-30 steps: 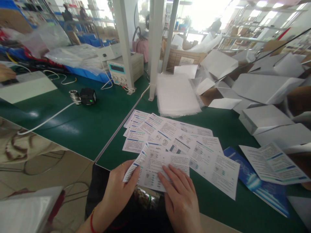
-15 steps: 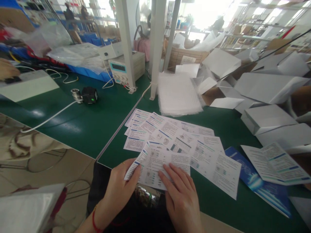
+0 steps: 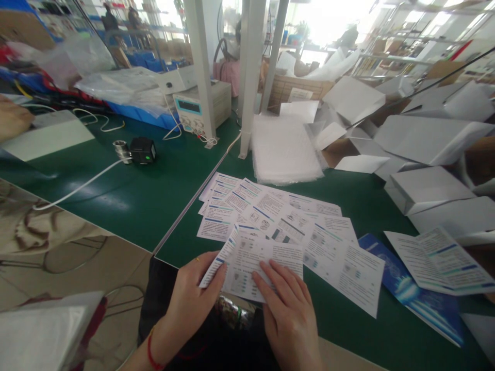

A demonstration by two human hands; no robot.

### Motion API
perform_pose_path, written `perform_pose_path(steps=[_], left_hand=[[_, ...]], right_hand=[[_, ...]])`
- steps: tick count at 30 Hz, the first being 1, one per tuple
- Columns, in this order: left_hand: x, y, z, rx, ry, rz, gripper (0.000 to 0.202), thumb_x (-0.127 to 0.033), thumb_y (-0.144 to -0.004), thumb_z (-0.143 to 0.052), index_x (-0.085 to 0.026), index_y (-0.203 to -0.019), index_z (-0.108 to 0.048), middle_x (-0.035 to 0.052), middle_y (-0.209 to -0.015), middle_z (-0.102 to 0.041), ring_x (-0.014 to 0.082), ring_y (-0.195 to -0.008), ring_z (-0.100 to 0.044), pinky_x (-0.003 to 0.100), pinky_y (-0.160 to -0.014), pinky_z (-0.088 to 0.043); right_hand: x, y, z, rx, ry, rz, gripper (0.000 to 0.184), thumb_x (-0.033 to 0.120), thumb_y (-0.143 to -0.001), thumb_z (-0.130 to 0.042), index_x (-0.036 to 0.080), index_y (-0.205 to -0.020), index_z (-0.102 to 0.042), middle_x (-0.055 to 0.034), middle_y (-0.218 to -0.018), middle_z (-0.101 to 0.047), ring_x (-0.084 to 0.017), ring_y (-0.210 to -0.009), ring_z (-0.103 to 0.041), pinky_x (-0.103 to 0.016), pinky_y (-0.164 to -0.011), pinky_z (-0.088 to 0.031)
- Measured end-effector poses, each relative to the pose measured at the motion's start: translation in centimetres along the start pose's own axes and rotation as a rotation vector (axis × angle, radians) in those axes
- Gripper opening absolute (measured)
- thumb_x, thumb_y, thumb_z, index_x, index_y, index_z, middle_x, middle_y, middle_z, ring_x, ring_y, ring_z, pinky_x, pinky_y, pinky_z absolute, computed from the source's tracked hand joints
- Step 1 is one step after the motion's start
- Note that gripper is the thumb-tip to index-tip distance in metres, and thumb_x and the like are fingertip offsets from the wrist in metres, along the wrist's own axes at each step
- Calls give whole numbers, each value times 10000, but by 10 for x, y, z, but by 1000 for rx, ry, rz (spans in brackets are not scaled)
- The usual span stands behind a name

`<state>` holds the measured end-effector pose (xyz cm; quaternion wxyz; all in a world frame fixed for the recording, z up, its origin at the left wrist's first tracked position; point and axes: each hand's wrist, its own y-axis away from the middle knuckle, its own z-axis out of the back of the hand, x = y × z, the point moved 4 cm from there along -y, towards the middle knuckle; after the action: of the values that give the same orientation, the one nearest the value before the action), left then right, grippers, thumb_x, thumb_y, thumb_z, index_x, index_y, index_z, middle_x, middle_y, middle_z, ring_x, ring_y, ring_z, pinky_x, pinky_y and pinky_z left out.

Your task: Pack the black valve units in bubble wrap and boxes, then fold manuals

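Note:
A printed leaflet (image 3: 247, 257) lies at the near edge of the green table, its left panel raised along a fold. My left hand (image 3: 203, 283) pinches that raised panel between thumb and fingers. Flat on the leaflet's right part rests my right hand (image 3: 288, 301), fingers stretched out. Just beyond, several printed sheets (image 3: 278, 206) overlap in a fanned spread. To the right, a blue booklet (image 3: 413, 288) lies partly under another folded leaflet (image 3: 444, 263).
White boxes (image 3: 429, 139) crowd the right side. A stack of clear plastic bags (image 3: 284, 149) lies behind the sheets, beside metal posts (image 3: 247, 77). Leftward are a power supply (image 3: 204, 108), a black device (image 3: 142, 151) with a white cable, and another person's hand (image 3: 13, 118).
My hands and the leaflet have hardly moved. At the far left, the other person's hand has shifted slightly over the pale panel.

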<state>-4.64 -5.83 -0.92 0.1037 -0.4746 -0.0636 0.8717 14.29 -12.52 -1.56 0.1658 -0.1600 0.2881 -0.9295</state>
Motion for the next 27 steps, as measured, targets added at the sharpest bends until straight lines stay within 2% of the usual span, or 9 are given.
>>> perform_pose_path(steps=[10, 16, 19, 21, 24, 27], left_hand=[[1, -1, 0, -4, -8, 10, 223, -298, -907, -597, -161, -899, -772, 39, -756, -783, 183, -593, -696, 260, -641, -592], [2, 0, -1, -5, -20, -8, 212, -279, -920, -596, -164, -928, -774, 45, -792, -791, 196, -649, -725, 269, -668, -601], [2, 0, -2, 19, -26, -39, 214, -274, -941, -601, -176, -1013, -776, 57, -884, -804, 206, -730, -750, 279, -718, -615], [-1, 0, -3, 46, -36, -106, 218, -287, -946, -634, -191, -1092, -765, 67, -976, -803, 217, -836, -760, 299, -791, -626], [-11, 0, -3, 100, -85, -291, 332, -360, -915, -717, -178, -1192, -731, 110, -1108, -783, 258, -994, -735, 371, -888, -631], [-20, -2, -6, 151, -163, -455, 394, -387, -950, -670, -133, -1248, -706, 160, -1191, -763, 295, -1068, -709, 452, -935, -629]], right_hand=[[0, 1, -2, 4, 4, -3, 411, 7, -933, -467, 192, -1177, -741, -65, -1252, -761, -246, -1194, -695, -433, -965, -559], [0, 1, -2, 9, 2, -8, 415, 5, -930, -470, 190, -1181, -744, -64, -1264, -755, -257, -1201, -691, -441, -971, -554], [-1, 2, -3, 6, -13, -12, 410, 7, -927, -481, 190, -1177, -750, -72, -1262, -756, -255, -1204, -691, -436, -977, -552], [-1, 2, -2, 1, -13, -13, 410, 18, -931, -478, 200, -1177, -751, -70, -1258, -758, -251, -1200, -693, -428, -974, -554], [-1, 0, -1, -4, 2, -4, 415, 25, -930, -466, 211, -1173, -747, -59, -1262, -758, -249, -1186, -701, -418, -965, -557], [-1, -2, 0, 1, -4, -4, 356, 63, -956, -482, 185, -1170, -738, -74, -1256, -758, -253, -1181, -702, -407, -961, -560]])
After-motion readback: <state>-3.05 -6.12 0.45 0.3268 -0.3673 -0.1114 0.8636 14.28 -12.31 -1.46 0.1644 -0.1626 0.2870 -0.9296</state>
